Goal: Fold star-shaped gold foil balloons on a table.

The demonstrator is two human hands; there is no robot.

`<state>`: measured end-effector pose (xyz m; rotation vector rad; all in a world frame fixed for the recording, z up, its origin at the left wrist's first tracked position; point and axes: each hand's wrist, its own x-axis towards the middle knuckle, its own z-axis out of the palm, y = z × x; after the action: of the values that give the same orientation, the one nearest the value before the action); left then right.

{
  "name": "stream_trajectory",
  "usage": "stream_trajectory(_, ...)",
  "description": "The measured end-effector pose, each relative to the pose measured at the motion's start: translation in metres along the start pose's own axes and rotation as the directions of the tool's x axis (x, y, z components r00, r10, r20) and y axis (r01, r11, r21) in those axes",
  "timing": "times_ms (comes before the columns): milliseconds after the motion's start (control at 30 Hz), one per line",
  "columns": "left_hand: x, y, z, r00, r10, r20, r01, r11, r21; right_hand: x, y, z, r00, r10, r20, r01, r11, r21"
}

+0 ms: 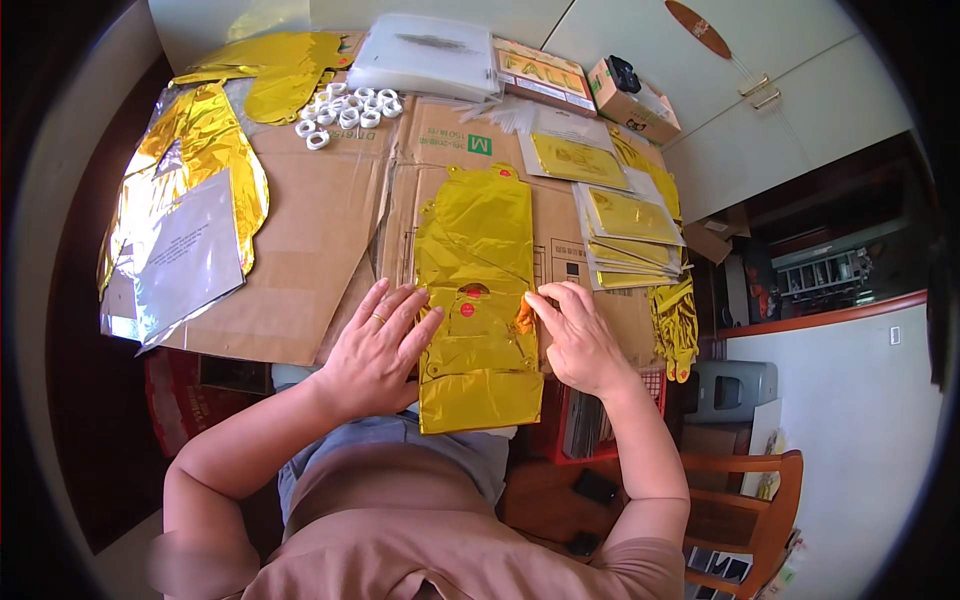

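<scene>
A flat gold foil balloon, folded into a long strip with red round stickers on it, lies on the cardboard in front of me. Its near end hangs past the cardboard's front edge. My left hand rests at the strip's left side, fingers spread and the fingertips touching the foil edge. Across from it, my right hand pinches the foil's right edge between thumb and forefinger. An orange patch of foil shows beside those fingertips.
Flattened cardboard covers the table. White tape rolls sit at the back left. Larger gold foil sheets spread on the left, partly under a clear printed bag. Packed gold balloons are stacked right; clear plastic sleeves lie behind.
</scene>
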<state>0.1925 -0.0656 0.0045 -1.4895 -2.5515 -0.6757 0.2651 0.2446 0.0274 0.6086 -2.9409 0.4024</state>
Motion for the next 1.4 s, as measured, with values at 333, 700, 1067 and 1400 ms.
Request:
stream_trajectory(333, 0.005, -0.009, 0.013, 0.99, 0.073, -0.124, -0.057, 0.99, 0.129, -0.004, -0.004, -0.002, 1.0, -0.011, 0.014, 0.011, 1.0, -0.024)
stream_trajectory(700, 0.0, -0.011, 0.005, 0.975, 0.16, -0.154, -0.14, 0.981, 0.137, -0.009, -0.01, 0.002, 0.995, -0.048, -0.091, 0.049, 0.999, 0.014)
stream_trajectory(1067, -0.003, -0.012, 0.003, 0.973, 0.17, -0.156, -0.154, 0.982, 0.113, -0.007, -0.007, 0.018, 0.973, -0.117, -0.2, 0.119, 0.993, -0.002)
stream_trajectory(1400, -0.008, -0.01, 0.005, 0.975, 0.153, -0.158, -0.141, 0.986, 0.087, -0.017, -0.013, 0.002, 0.996, -0.076, 0.048, 0.078, 0.996, -0.043)
